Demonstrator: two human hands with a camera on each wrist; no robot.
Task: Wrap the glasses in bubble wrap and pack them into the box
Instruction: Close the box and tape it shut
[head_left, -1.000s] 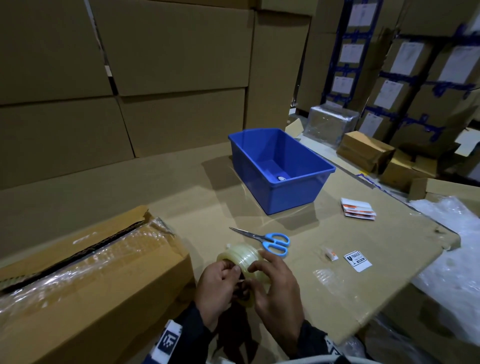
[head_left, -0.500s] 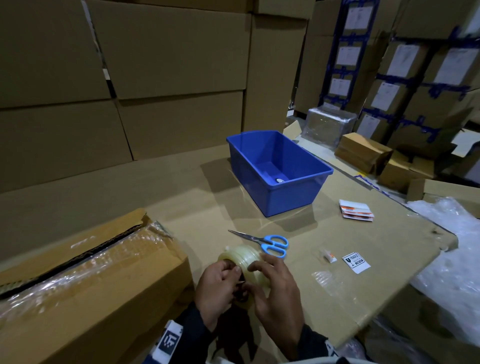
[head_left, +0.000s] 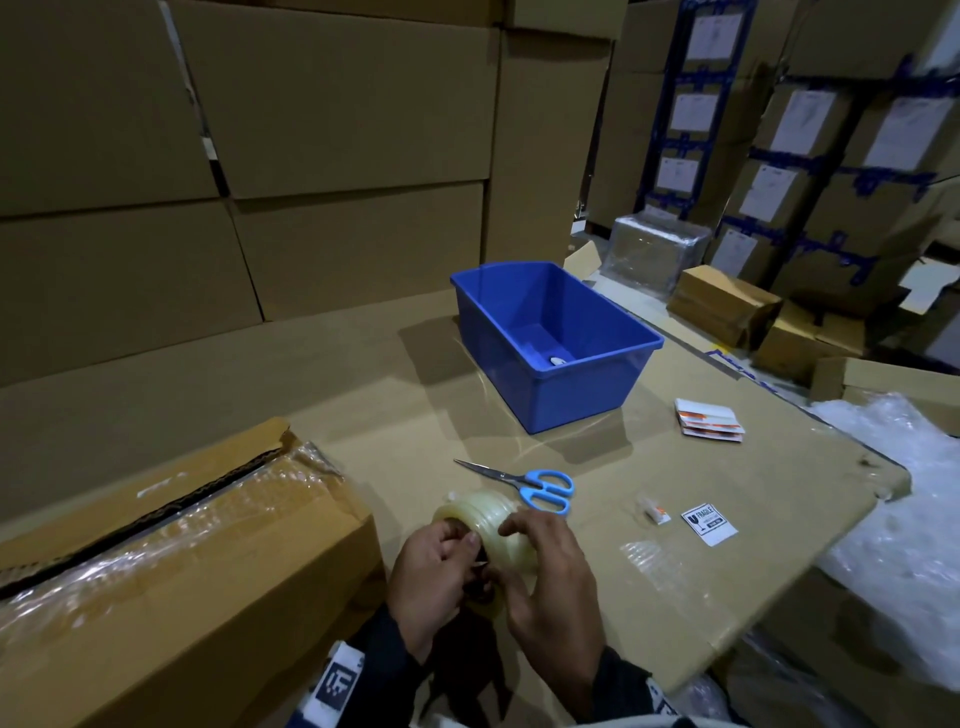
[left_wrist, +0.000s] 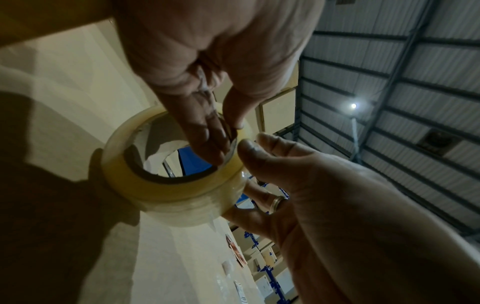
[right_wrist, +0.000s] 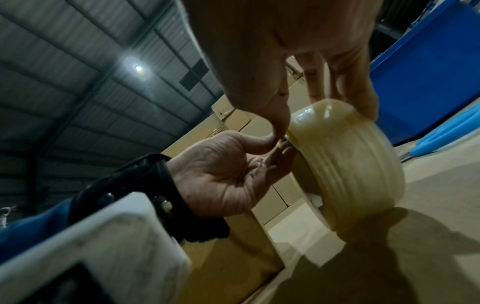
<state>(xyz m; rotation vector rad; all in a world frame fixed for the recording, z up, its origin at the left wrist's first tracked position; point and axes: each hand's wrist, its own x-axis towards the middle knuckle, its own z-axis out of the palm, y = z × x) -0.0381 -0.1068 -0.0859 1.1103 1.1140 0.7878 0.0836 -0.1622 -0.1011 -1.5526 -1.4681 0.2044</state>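
Both hands hold a roll of clear tape (head_left: 483, 519) just above the cardboard worktop (head_left: 727, 597), near its front edge. My left hand (head_left: 441, 561) has its fingers inside the roll's core and its thumb on the rim (left_wrist: 228, 131). My right hand (head_left: 545, 566) curls over the roll's outer face, thumb tip at the near edge (right_wrist: 322, 117). The roll (left_wrist: 176, 191) stands on edge (right_wrist: 350, 170). A brown carton (head_left: 156, 597) with plastic wrap showing at its top lies to the left. No glasses are in sight.
Blue-handled scissors (head_left: 524, 483) lie just beyond the roll. A blue plastic bin (head_left: 571, 395) stands further back. A fragile sticker (head_left: 709, 524) and a stack of labels (head_left: 709, 420) lie to the right. Bubble wrap (head_left: 893, 493) is heaped off the right edge. Stacked cartons surround the worktop.
Both hands stay on the tape roll in the same spot; only the head view shifts slightly.
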